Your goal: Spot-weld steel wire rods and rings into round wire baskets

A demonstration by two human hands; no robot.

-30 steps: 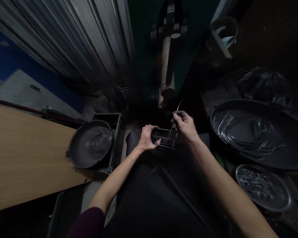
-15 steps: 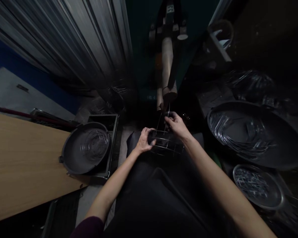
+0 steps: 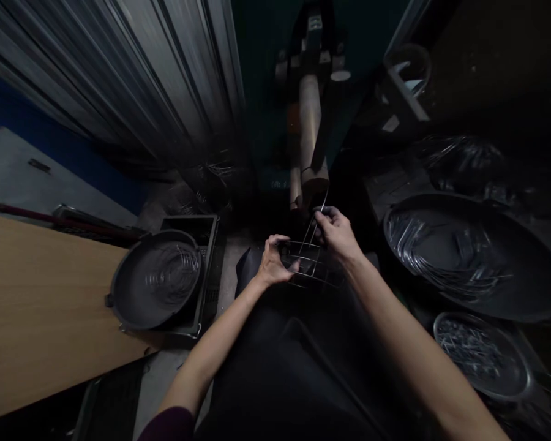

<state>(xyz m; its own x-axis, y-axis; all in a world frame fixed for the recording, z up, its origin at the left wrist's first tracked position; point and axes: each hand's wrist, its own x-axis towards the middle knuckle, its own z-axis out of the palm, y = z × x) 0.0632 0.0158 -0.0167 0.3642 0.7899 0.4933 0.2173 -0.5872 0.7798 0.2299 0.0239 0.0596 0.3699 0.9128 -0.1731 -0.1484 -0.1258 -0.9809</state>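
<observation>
Right hand (image 3: pixel 338 235) — shifted rightward with wire (image 3: pixel 324 199).

A: Silvery glints on the wire frame (image 3: pixel 308 260) and the thin rod (image 3: pixel 325 197), solid black on the cloth (image 3: pixel 275 373)!

B: Deep purple on the sleeve (image 3: pixel 169 424), and here's tan wood grain streaking right along the board (image 3: pixel 50 312)!

A: Grey stripes racing down the ribbed sheeting (image 3: pixel 133 67), dark blue on the panel (image 3: pixel 68 144)!

B: Deep green on the backdrop (image 3: pixel 261 79), one dull orange patch (image 3: pixel 294 118), charcoal on the left-hand tub (image 3: pixel 135 300), silver-grey on the bowl (image 3: pixel 512 367)!
</observation>
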